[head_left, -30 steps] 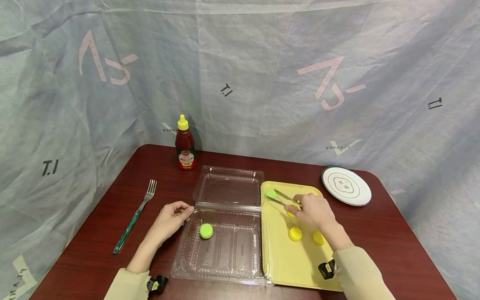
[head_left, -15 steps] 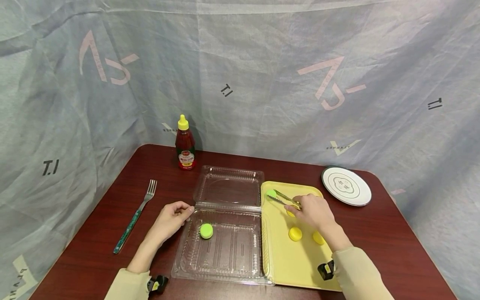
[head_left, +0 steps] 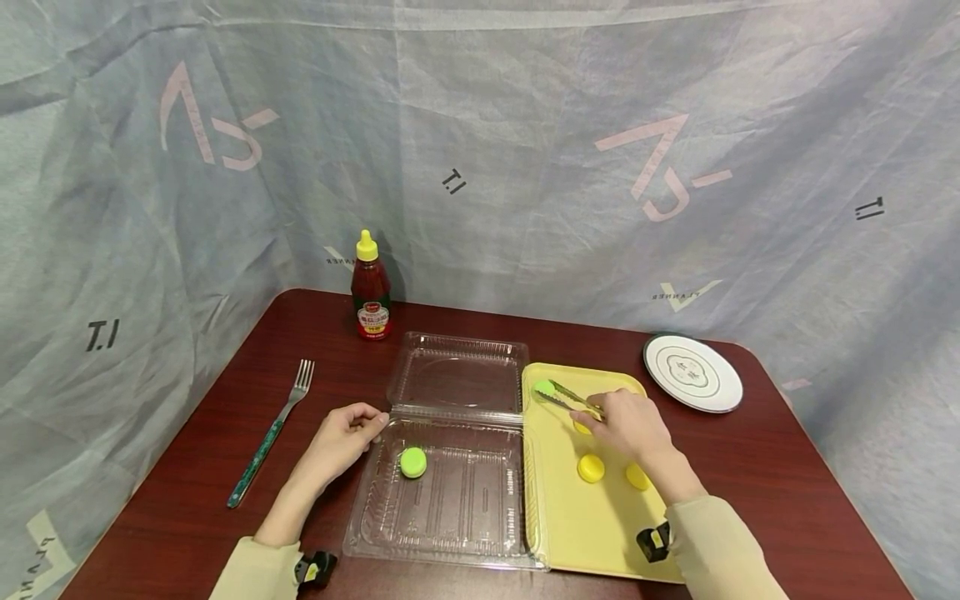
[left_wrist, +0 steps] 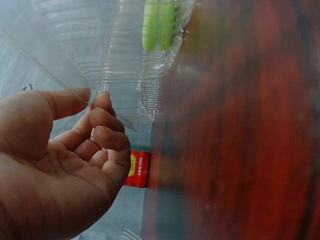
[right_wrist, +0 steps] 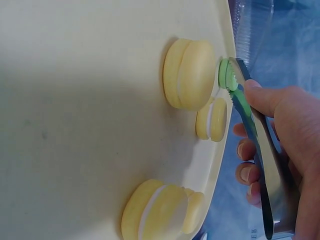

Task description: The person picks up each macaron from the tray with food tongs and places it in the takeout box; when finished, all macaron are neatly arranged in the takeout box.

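My left hand (head_left: pixel 341 440) pinches the left rim of a hinged clear plastic container (head_left: pixel 465 500), near its fold; the left wrist view shows thumb and forefinger on that rim. The container lies opened out, with one green macaron (head_left: pixel 412 462) in its near half. In my right hand (head_left: pixel 632 423) is a pair of metal tongs (right_wrist: pixel 270 172). Their toothed tips stand on either side of another green macaron (right_wrist: pixel 227 75) at the far left corner of the yellow tray (head_left: pixel 570 533). Several yellow macarons (right_wrist: pixel 190 75) sit on the tray, one partly under the right hand in the head view.
Left of the container lies a fork (head_left: pixel 270 437) with a green handle. A ketchup bottle (head_left: pixel 371 292) stands upright at the back left. A white plate (head_left: pixel 693 372) rests at the back right. Grey cloth (head_left: pixel 480 167) hangs behind the dark red table (head_left: pixel 780 467).
The tongs' tips have drawn slightly closer together about the green macaron on the tray. My left hand stays in place on the container's rim.
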{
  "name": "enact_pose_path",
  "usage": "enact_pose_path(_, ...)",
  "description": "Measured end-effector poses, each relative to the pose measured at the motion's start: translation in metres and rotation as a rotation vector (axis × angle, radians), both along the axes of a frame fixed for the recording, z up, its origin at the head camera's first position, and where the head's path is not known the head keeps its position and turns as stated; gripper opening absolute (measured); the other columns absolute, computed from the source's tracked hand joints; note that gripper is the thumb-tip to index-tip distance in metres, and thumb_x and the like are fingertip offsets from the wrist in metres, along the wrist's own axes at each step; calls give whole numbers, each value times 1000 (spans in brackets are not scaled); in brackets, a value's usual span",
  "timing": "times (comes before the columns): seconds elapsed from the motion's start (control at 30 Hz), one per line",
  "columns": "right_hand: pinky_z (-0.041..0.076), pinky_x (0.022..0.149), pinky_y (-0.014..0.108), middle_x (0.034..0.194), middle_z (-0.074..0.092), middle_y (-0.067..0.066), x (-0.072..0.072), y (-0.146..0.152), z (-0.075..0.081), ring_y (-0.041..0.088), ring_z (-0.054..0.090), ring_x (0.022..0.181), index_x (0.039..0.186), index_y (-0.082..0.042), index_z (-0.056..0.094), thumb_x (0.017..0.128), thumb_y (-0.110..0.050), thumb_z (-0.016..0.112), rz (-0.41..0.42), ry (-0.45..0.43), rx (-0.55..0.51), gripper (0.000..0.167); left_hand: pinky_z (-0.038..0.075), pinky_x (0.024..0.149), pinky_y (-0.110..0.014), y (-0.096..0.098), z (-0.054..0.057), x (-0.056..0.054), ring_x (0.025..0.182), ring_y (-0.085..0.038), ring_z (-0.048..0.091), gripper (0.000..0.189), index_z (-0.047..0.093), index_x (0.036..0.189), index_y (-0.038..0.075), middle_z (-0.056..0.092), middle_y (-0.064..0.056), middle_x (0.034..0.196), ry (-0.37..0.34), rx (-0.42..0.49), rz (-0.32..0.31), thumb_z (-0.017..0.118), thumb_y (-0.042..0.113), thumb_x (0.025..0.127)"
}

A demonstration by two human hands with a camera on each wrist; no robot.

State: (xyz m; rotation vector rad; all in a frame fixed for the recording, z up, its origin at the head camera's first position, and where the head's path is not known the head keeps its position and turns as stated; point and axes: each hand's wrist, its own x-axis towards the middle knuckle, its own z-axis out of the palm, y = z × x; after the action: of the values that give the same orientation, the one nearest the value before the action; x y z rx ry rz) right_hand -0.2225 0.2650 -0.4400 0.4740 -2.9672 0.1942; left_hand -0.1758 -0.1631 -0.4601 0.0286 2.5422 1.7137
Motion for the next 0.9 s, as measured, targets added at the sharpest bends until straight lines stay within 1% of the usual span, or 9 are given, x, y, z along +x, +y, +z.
enact_pose_path(0.2, 35, 50, 34, 55, 46, -7, 2, 4, 3, 14, 45, 54, 75, -23, 65, 91, -47, 69, -4, -9, -16, 29, 50, 63, -29, 0, -2, -1, 68, -17, 58, 18, 68, 99, 0, 63, -4, 77, 1, 1, 2, 63, 17, 100)
enact_pose_path(0.37, 33, 49, 33, 54, 37, -8, 4, 7, 8, 14, 41, 53, 67, -24, 57, 92, -46, 70, 3, 14, -32, 35, 49, 63, -29, 0, -1, 0, 68, -17, 58, 19, 68, 99, -1, 63, -5, 78, 1, 4, 1, 63, 17, 99)
enact_pose_path(0.5, 30, 48, 32, 53, 30, -9, 7, 11, 17, 13, 36, 50, 65, -23, 55, 92, -43, 71, 27, 51, -39, 37, 49, 62, -28, 0, 0, 0, 68, -17, 57, 19, 68, 99, -1, 63, -5, 77, 2, 4, 1, 63, 18, 99)
enact_pose_path(0.63, 30, 48, 32, 50, 31, -9, 11, 13, 28, 11, 37, 49, 71, -22, 61, 92, -40, 71, 46, 89, -47, 30, 48, 62, -27, 0, 0, 1, 67, -17, 57, 19, 68, 100, -1, 63, -5, 77, 6, 2, 2, 64, 18, 99)
enact_pose_path(0.67, 30, 48, 32, 49, 31, -10, 12, 14, 31, 11, 37, 48, 71, -22, 61, 92, -40, 71, 47, 97, -49, 30, 48, 62, -27, 0, 0, 1, 67, -17, 56, 20, 68, 100, -1, 63, -5, 77, 9, 0, 0, 64, 19, 99)
enact_pose_path(0.73, 30, 48, 31, 48, 31, -10, 14, 14, 37, 11, 37, 48, 70, -22, 60, 92, -40, 71, 47, 110, -52, 30, 48, 62, -28, 0, -1, 0, 67, -17, 56, 19, 68, 100, 0, 63, -5, 77, 8, -4, -1, 63, 18, 100)
enact_pose_path(0.9, 27, 46, 31, 48, 26, -12, 21, 9, 49, 10, 33, 46, 64, -24, 51, 91, -40, 72, 64, 143, -55, 38, 48, 63, -28, 0, -2, -1, 68, -18, 57, 18, 68, 99, 0, 62, -4, 76, 2, -5, -1, 62, 17, 100)
